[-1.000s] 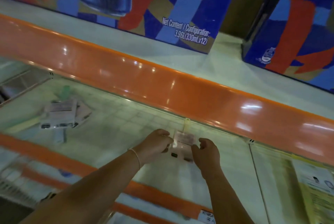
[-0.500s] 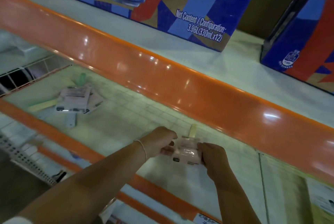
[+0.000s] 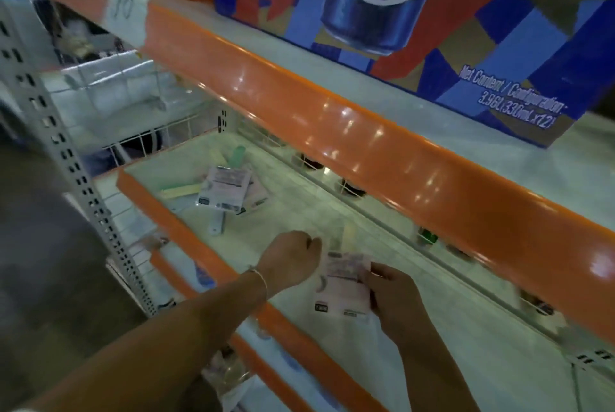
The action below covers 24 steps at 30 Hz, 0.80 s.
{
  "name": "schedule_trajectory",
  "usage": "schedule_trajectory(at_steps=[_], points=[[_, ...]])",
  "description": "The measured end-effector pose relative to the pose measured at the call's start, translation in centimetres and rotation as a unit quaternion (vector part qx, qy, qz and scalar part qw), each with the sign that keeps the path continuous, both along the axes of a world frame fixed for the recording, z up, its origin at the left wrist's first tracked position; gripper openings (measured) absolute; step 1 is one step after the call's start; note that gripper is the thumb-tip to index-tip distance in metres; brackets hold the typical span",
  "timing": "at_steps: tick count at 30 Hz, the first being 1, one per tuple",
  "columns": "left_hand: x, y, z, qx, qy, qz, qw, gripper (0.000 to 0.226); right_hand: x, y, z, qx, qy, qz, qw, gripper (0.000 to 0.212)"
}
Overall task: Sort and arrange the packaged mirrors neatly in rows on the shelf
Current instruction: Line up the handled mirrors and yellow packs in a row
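The left hand (image 3: 293, 262) has let go and now curls empty beside the mirror pack (image 3: 344, 285), which the right hand (image 3: 396, 298) pinches flat on the shelf (image 3: 299, 212) (placement nearly done, loose pile (image 3: 226, 190) still unsorted).

I can't read the blurred print on the packaged mirror (image 3: 344, 285). My left hand (image 3: 289, 262) hides its own fingertips; the orange shelf lip (image 3: 366, 152) covers items behind.

Shelf edge (image 3: 366, 145): glossy orange, reflective; upright (image 3: 76, 178): matt grey perforated metal; mirror pack (image 3: 344, 285): shiny clear plastic wrap; carton (image 3: 466, 28): printed cardboard
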State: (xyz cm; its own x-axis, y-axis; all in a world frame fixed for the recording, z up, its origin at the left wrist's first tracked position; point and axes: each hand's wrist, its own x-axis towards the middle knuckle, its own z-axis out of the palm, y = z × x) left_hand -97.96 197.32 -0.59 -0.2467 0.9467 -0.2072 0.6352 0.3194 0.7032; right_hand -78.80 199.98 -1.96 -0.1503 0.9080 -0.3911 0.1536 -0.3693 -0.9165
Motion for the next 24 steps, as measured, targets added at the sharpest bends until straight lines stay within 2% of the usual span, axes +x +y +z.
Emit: schedule_trajectory(at_steps=[4,9,13,15,17,19,22,24], points=[[-5.5,-0.5,-0.1,0.087,0.033,0.041,0.995,0.048,-5.8,0.9,0.0,0.0,0.017,0.026,1.0,0.022],[-14.5,-0.5,0.6,0.169,0.029,0.062,0.983,0.029,-14.4,2.6,1.0,0.018,0.021,0.022,0.999,0.017],[-21.0,0.2,1.2,0.176,0.013,0.087,0.98,0.019,-21.0,3.5,1.3,0.035,0.021,-0.001,0.999,0.015],[-23.3,0.6,1.0,0.159,0.032,0.098,0.982,0.02,-23.7,3.9,1.2,0.042,0.017,-0.01,0.999,0.022],[-25.3,1.3,0.3,0.129,0.05,0.093,0.986,0.022,-25.8,4.1,1.0,0.055,0.009,-0.015,0.998,0.015],[-26.6,1.9,-0.4,0.105,0.05,0.068,0.991,0.026,-27.3,4.2,0.8,0.083,-0.021,-0.014,0.996,0.008],[-27.6,2.8,-0.8,0.072,0.049,0.042,0.995,0.032,-28.7,4.3,0.6,0.163,-0.126,-0.011,0.979,0.017],[-27.9,3.4,-1.2,0.055,0.047,0.027,0.997,0.03,-29.1,4.3,0.8,0.213,-0.215,-0.007,0.953,0.022]])
